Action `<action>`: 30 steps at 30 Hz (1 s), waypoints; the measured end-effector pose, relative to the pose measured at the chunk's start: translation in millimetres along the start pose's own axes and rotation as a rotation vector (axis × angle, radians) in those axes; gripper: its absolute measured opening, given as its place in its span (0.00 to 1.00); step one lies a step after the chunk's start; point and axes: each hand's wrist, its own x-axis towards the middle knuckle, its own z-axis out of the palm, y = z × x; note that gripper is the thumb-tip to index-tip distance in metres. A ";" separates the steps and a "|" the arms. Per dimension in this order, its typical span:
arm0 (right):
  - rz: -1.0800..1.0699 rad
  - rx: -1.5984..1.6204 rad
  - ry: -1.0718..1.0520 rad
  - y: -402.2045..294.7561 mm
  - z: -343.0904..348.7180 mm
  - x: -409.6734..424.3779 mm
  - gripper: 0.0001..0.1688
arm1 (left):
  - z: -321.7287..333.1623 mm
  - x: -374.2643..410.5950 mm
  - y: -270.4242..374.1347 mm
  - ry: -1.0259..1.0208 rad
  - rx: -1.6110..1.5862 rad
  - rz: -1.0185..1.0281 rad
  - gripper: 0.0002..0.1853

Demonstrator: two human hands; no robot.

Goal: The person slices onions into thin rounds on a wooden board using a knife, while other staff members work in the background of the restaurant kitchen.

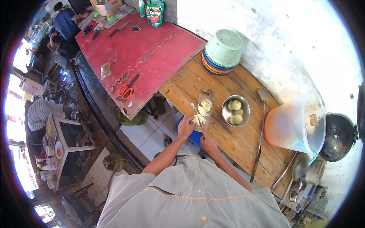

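My left hand [186, 127] grips a pale onion piece [196, 119] at the near end of a small wooden cutting board [210, 94]. My right hand [209, 143] is close beside it, fingers curled and the index finger pointing at the cut pieces; whether it holds a knife is too small to make out. Several onion wedges [202, 111] lie in a row along the board. To the right of the board, a steel bowl [247, 106] contains several whole peeled onions [236, 105].
A long-handled spatula [261, 125], a large plastic container [288, 128] and stacked baskets [225, 48] stand on the wooden table [182, 82]. Orange-handled scissors [125, 91] and a knife [119, 28] lie on the red table [159, 57]. A person [67, 24] is at the far left.
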 end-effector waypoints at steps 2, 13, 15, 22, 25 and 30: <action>-0.021 -0.014 0.009 -0.6 2.9 2.0 0.41 | 1.5 0.4 -3.7 0.008 0.006 0.016 0.23; -0.003 -0.072 0.060 -9.5 8.8 15.4 0.40 | -9.9 3.0 7.1 -0.041 0.029 0.001 0.21; -0.040 -0.032 0.120 -15.4 13.1 34.7 0.37 | -3.8 2.5 0.0 -0.015 0.017 0.015 0.20; -0.199 0.294 0.122 -9.2 25.4 59.3 0.27 | 21.8 -2.8 -16.6 0.050 -0.134 -0.055 0.14; -0.146 0.151 0.070 -5.4 29.9 45.5 0.29 | 24.1 -15.7 -11.4 -0.003 -0.113 0.024 0.14; -0.124 0.067 0.040 6.2 27.0 36.8 0.34 | 27.7 -19.0 -6.3 0.045 -0.117 0.061 0.17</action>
